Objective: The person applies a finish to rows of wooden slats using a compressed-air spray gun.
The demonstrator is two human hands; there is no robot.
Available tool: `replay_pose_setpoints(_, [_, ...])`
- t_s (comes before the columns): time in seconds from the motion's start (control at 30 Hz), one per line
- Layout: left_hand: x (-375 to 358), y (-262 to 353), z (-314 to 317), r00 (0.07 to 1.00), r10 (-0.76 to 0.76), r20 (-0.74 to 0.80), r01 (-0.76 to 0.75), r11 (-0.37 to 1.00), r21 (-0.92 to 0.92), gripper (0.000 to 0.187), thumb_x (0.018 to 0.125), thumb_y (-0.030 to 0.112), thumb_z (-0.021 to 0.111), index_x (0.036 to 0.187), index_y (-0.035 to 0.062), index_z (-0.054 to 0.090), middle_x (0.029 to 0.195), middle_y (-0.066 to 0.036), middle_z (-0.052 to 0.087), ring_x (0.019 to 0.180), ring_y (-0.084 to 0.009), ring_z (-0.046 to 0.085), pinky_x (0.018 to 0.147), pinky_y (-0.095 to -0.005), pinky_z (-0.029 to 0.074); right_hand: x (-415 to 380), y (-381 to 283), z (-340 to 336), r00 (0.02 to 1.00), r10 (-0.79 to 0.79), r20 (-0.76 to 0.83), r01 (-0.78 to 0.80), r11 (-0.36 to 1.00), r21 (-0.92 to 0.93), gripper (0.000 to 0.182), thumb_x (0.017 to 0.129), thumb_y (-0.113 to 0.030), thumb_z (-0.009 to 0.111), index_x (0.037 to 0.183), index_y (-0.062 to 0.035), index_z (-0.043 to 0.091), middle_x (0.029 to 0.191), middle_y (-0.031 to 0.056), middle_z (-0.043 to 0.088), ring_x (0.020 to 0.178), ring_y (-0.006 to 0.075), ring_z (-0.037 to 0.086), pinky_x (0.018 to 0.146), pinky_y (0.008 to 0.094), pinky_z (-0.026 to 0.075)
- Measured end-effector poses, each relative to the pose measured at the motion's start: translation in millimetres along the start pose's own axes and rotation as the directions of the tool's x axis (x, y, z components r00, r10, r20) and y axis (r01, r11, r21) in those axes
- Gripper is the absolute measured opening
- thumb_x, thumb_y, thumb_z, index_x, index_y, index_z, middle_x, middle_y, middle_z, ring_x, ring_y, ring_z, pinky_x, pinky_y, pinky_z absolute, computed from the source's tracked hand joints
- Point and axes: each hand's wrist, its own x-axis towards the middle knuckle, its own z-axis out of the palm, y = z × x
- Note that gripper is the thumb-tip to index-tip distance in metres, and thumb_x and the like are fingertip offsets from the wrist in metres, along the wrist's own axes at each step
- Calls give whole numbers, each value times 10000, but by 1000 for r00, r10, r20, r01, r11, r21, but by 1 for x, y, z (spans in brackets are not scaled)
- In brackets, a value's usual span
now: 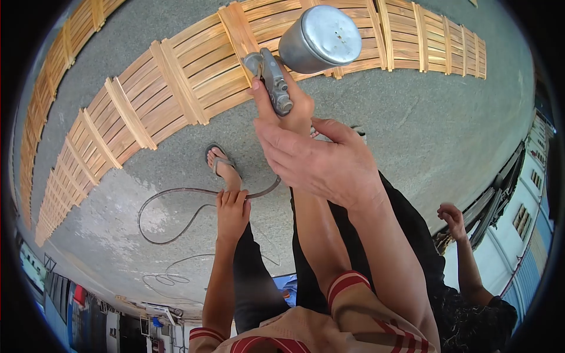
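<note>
My right hand (297,103) is wrapped round a metal spray gun (273,82), with a large silver cup (323,38) attached beyond it. A co-worker's hand (323,156) reaches in from the right and lies over my right wrist. Lower on the left, my left hand (233,215) has its fingers curled on a dark air hose (176,191), which loops over the floor. Below the gun, slatted wooden panels (170,82) with cross battens curve across the floor. The grip of the gun is partly hidden by my fingers.
A co-worker in dark clothes (482,320) stands close on my right, their other hand (452,220) raised. My sandalled foot (220,162) is near the panels. More wooden slats (44,109) lie at far left. Thin hose coils (170,277) lie on the concrete floor (435,129).
</note>
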Motion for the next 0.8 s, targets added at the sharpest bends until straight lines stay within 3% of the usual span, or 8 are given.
replay_pose_setpoints(0.1, [-5, 20, 7, 998, -10, 66, 15, 997, -80, 267, 981, 132, 721, 1232, 50, 677, 1080, -127, 707, 1059, -347, 648, 1010, -513, 469, -25, -9, 17, 988, 37, -149, -45, 998, -48, 698, 991, -298, 619, 1597, -31, 398, 1430, 104, 538, 1346, 270, 492, 1151, 396, 405])
replay_pose_setpoints(0.2, [-8, 41, 12, 998, -3, 64, 12, 991, -132, 302, 992, 141, 718, 1272, 35, 679, 1063, -136, 708, 1044, -339, 651, 985, -496, 477, -28, -15, 27, 993, -105, -58, 81, 943, -321, 626, 1051, -244, 551, 1612, -15, 393, 1548, 129, 471, 1414, 227, 478, 1162, 396, 415])
replay_pose_setpoints(0.27, [-10, 51, 13, 997, -9, 79, 22, 985, -172, 311, 992, 144, 718, 1280, 32, 678, 1053, -135, 706, 1039, -334, 651, 981, -492, 481, -30, -22, 35, 994, -107, -33, 106, 994, -40, 538, 1058, -206, 543, 1548, -11, 436, 1545, 123, 469, 1430, 203, 481, 1164, 388, 426])
replay_pose_setpoints(0.3, [-11, 55, 16, 999, -9, 53, 19, 983, -180, 249, 1015, 166, 694, 1229, 40, 674, 986, -137, 685, 1015, -334, 651, 982, -498, 484, -30, -25, 44, 996, -70, -51, 82, 949, 305, 487, 1036, -204, 566, 1483, -29, 480, 1492, 104, 499, 1419, 201, 488, 1159, 381, 430])
replay_pose_setpoints(0.4, [-4, 63, 28, 999, -24, 46, 36, 962, -271, 199, 1038, 167, 670, 1184, 33, 681, 939, -147, 671, 958, -345, 648, 948, -497, 494, -29, -33, 84, 999, -6, -38, 38, 208, 977, 339, 971, -197, 635, 1288, -81, 613, 1331, 45, 590, 1387, 194, 509, 1145, 360, 441])
replay_pose_setpoints(0.43, [1, 67, 32, 999, -7, 44, 19, 955, -294, 172, 1052, 165, 653, 1153, 29, 686, 904, -155, 660, 914, -349, 644, 915, -497, 496, -29, -37, 97, 1000, -7, -16, 15, -136, 991, 291, 949, -195, 658, 1223, -99, 658, 1278, 25, 620, 1376, 191, 517, 1140, 353, 445])
replay_pose_setpoints(0.53, [14, 81, 49, 997, 47, 55, -26, 941, -336, 155, 1040, 137, 658, 1160, 44, 687, 900, -141, 652, 899, -351, 645, 877, -488, 490, -31, -58, 124, 975, 185, 122, 15, -606, 795, 80, 805, -129, 711, 883, -129, 694, 1054, -26, 683, 1205, 193, 625, 992, 332, 538])
replay_pose_setpoints(0.8, [28, 113, 72, 979, 203, 22, -186, 930, -317, 155, 1007, 139, 685, 1131, 60, 733, 882, -139, 663, 872, -332, 658, 869, -451, 489, -62, -152, 188, 963, 263, -56, 253, -816, 520, 156, 713, -83, 746, 745, -26, 605, 879, 73, 696, 896, 289, 713, 726, 376, 578])
